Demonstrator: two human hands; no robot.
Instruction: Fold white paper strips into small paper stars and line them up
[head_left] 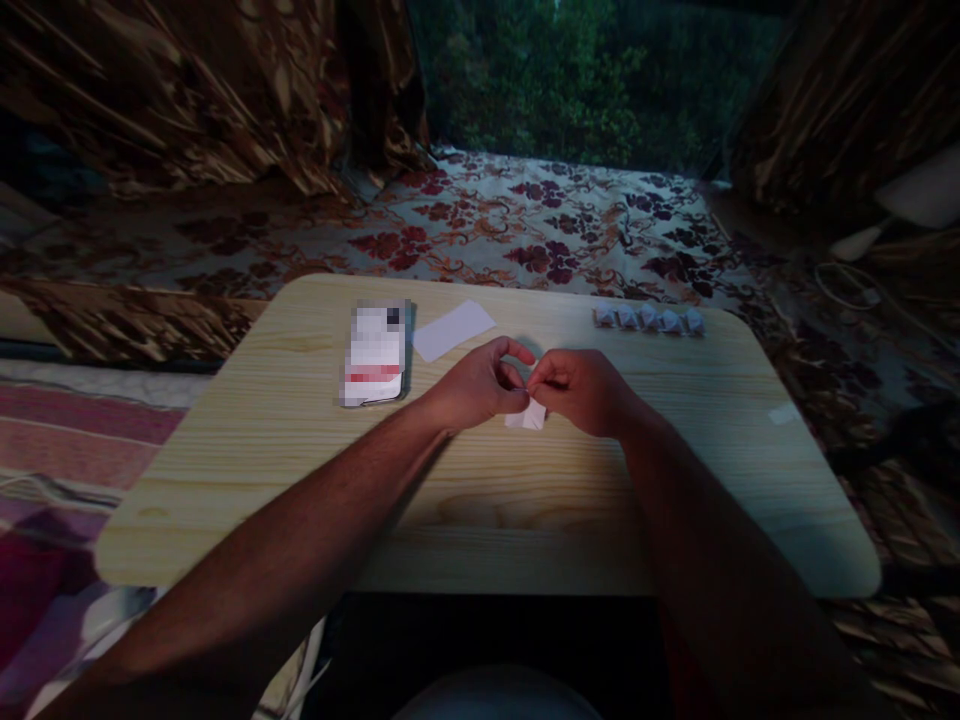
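Observation:
Near the middle of the wooden table (300,520), a small folded piece of white paper (530,415) shows below my fingertips. My left hand (487,385) is closed in a pinch on its upper left part. From the other side, my right hand (581,388) pinches its upper edge with thumb and forefinger. The two hands meet fingertip to fingertip, and they hide the top of the paper. Beyond my left hand lies a flat strip of white paper (455,330). Several small folded paper shapes (649,318) stand in a row at the far right.
A phone (377,350), its surface blurred out, lies at the table's left. A small white scrap (782,414) is near the right edge. Behind the table is a flower-patterned cloth surface (547,220) below a window, with brown curtains (247,90) on both sides.

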